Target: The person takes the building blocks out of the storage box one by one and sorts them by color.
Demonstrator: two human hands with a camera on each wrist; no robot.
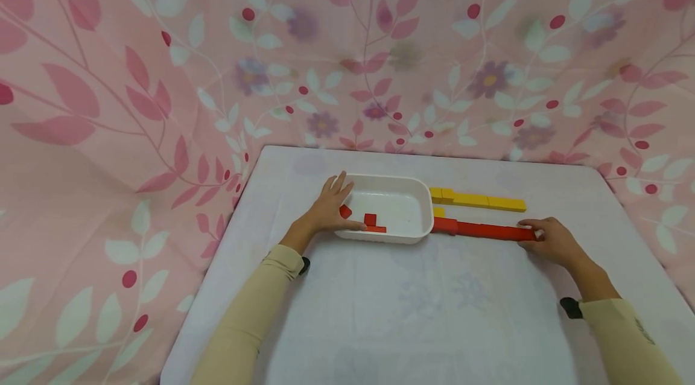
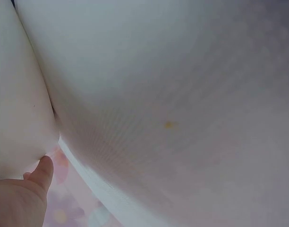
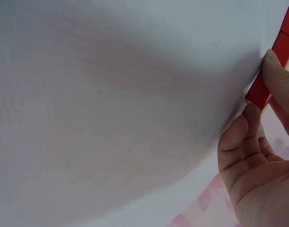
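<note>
My left hand (image 1: 328, 207) lies over the left end of a white plastic tub (image 1: 418, 231), fingers spread near its back left corner and thumb along the front rim. In the left wrist view the thumb (image 2: 43, 170) touches the tub's pale wall (image 2: 21, 94). Inside the tub are a red cube (image 1: 370, 219), a flat red block (image 1: 376, 229) and a red piece (image 1: 345, 212) partly hidden by the hand. A row of red blocks (image 1: 483, 230) runs right from the tub. At its right end, my right hand (image 1: 554, 242) pinches the last red block (image 3: 259, 92) between thumb and fingers.
Behind the red row lies a line of yellow blocks (image 1: 480, 200), its left end close to the tub. A small yellow block (image 1: 439, 212) sits between the rows. The white-covered table (image 1: 412, 312) is bordered by pink floral curtains (image 1: 358, 59).
</note>
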